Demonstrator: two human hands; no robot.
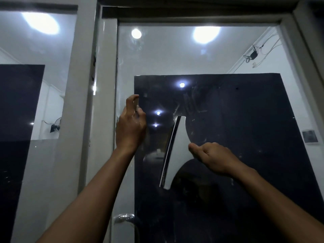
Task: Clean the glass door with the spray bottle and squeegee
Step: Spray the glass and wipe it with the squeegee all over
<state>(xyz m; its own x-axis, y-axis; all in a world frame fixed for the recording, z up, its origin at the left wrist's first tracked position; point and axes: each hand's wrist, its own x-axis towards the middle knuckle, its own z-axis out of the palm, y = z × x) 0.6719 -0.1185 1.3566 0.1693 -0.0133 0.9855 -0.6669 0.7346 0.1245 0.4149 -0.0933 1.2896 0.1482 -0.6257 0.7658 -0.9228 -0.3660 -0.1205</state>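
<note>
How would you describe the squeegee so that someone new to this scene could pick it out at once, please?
Start at the glass door with the big dark panel behind it. In front of that panel, the right hand grips a white squeegee. It is the only pale fan shape there, with a long dark blade on its left edge.

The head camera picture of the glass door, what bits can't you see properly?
- Small clear spray bottle: the left hand curls round it, so only a sliver shows; its level cannot be told.
- White triangular squeegee: the right hand covers its handle.
- Silver door handle: the left forearm hides part of it.
- Glass door: lamp reflections mask any wet patches, and the bottom edge cuts it off.
</note>
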